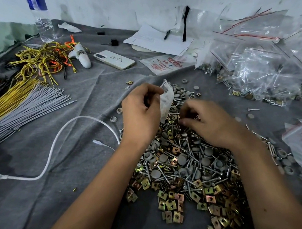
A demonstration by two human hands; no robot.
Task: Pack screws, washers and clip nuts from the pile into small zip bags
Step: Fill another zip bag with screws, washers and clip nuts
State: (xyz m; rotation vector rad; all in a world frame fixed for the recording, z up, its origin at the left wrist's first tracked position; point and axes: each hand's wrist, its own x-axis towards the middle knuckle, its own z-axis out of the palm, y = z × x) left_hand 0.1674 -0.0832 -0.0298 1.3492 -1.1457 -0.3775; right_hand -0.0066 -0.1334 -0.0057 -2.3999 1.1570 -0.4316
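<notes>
A grey cloth (72, 161) covers the surface in front of me, and on it, under my forearms, lies the pile (192, 171) of screws, grey washers and brass clip nuts. To the far right sits a heap of filled bags (266, 72); to the left lie bundles of yellow and grey ties (16, 106). My left hand (140, 112) pinches a small zip bag (166, 101) upright at the pile's far edge. My right hand (210, 121) rests on the pile just beside the bag, fingers curled down among the pieces; whether they grip anything I cannot tell.
</notes>
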